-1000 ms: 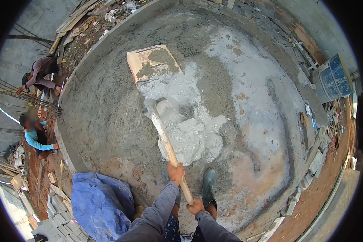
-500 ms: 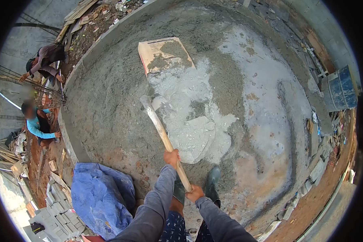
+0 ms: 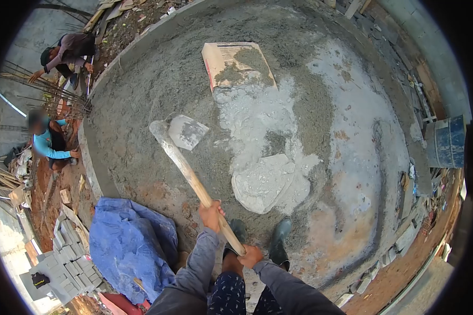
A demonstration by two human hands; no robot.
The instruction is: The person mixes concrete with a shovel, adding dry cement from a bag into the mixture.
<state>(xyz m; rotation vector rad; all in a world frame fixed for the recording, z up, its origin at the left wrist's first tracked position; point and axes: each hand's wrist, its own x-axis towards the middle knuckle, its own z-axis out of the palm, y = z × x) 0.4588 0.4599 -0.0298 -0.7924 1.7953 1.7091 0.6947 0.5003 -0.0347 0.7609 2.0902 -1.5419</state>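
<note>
Both my hands grip the wooden handle of a hoe (image 3: 186, 172). My left hand (image 3: 212, 216) is wrapped round the shaft partway down, and my right hand (image 3: 250, 256) holds it close to the butt end. The hoe's broad metal blade (image 3: 188, 132), smeared with grey, is over the wet grey mix (image 3: 136, 131), left of the pale cement powder (image 3: 263, 126). A torn cement sack (image 3: 239, 63) lies beyond, with powder spilled from its near end and grey mix on top.
A crumpled blue tarp (image 3: 129, 247) lies at my left. My boots (image 3: 280, 236) stand at the near side of the mix. Two people, one in a blue-sleeved top (image 3: 50, 144), crouch past the low concrete edge (image 3: 88, 163) near rebar. A blue drum (image 3: 449, 142) stands far right.
The hoe has swung left, away from the powder, and its blade now shows its flat face. My left hand has shifted left with the shaft. The whole view has turned slightly.
</note>
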